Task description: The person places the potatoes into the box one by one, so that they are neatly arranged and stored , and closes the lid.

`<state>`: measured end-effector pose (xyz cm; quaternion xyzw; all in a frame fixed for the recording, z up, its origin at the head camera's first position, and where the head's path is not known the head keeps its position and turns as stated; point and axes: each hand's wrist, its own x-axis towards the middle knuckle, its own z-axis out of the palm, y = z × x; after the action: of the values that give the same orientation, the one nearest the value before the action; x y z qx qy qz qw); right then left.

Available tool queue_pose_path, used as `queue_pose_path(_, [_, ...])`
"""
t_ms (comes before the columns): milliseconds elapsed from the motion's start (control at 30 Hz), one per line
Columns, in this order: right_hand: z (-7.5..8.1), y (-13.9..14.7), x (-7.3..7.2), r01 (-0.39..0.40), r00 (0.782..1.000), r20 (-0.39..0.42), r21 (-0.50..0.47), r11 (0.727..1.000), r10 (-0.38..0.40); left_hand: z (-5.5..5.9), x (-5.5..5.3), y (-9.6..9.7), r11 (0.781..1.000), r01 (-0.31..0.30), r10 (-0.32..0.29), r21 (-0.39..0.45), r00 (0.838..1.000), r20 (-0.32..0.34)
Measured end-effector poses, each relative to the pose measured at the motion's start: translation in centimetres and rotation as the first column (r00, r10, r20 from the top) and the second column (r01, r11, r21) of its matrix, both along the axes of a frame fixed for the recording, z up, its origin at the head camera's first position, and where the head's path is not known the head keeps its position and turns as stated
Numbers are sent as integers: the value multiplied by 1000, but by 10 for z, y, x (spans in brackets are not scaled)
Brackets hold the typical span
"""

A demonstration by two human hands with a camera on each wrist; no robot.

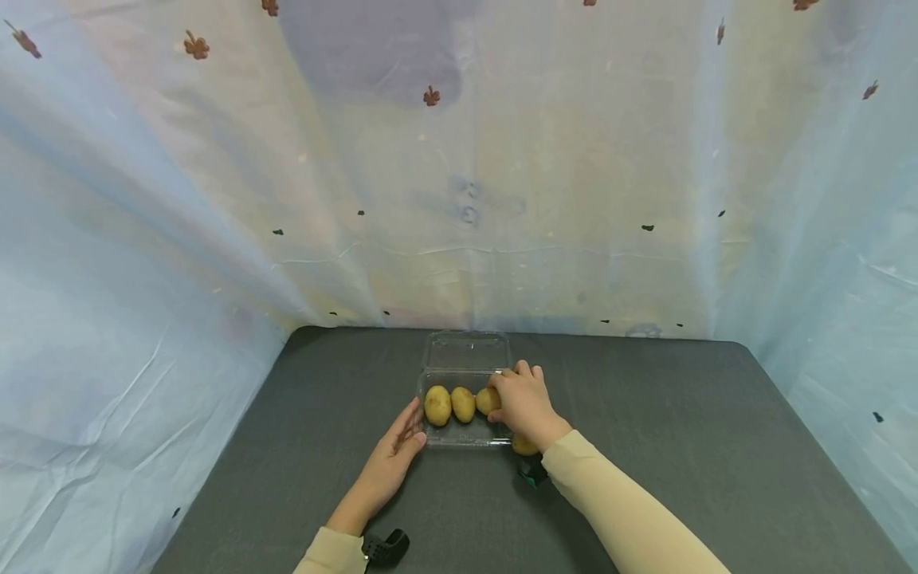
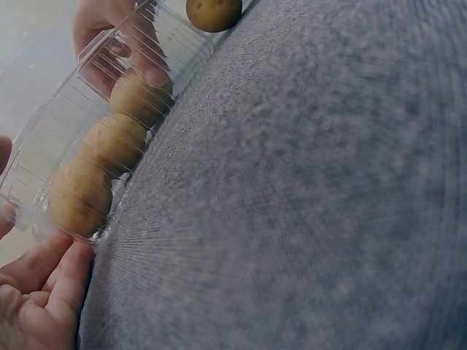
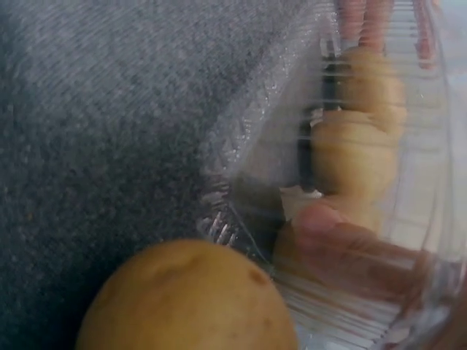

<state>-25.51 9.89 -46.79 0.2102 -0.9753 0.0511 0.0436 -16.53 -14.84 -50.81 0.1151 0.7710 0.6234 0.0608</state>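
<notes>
A clear plastic clamshell box (image 1: 459, 444) lies on the dark table with its lid (image 1: 469, 351) folded back away from me. Inside, three potatoes form a row: one at the left (image 1: 437, 406), one in the middle (image 1: 463, 405) and one at the right (image 1: 487, 400). My right hand (image 1: 526, 404) reaches in over the right wall and grips the right potato between thumb and fingers. Against the box's left side rests my left hand (image 1: 390, 458), fingers extended along the wall. A fourth potato (image 3: 190, 299) sits outside, beside the box's right front corner, partly under my right wrist.
The grey-black table (image 1: 344, 375) has rounded far corners. A pale patterned sheet (image 1: 559, 175) hangs behind it and at both sides. A black strap (image 1: 387, 548) is on my left wrist, and a small dark device (image 1: 532, 470) shows beneath my right wrist.
</notes>
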Motion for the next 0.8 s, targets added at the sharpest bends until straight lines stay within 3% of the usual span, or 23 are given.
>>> queue_pose_path(233, [2, 5, 2, -21, 1000, -9, -34, 999, 21, -1, 0, 0, 1000, 4, -4, -13, 1000, -6])
queue_pose_path(400, [8, 14, 4, -14, 1000, 19, -176, 984, 18, -1, 0, 0, 1000, -4, 4, -11, 1000, 1])
queue_pose_path(500, [12, 22, 6, 14, 997, 76, -310, 951, 10, 0, 0, 0, 1000, -8, 8, -7, 1000, 2])
queue_pose_path(633, [16, 34, 11, 56, 988, 153, -464, 884, 17, 1, 0, 0, 1000, -8, 8, -7, 1000, 2])
queue_pose_path(800, [16, 52, 16, 91, 975, 219, -558, 825, 41, 4, 1, 1, 1000, -9, 9, -15, 1000, 2])
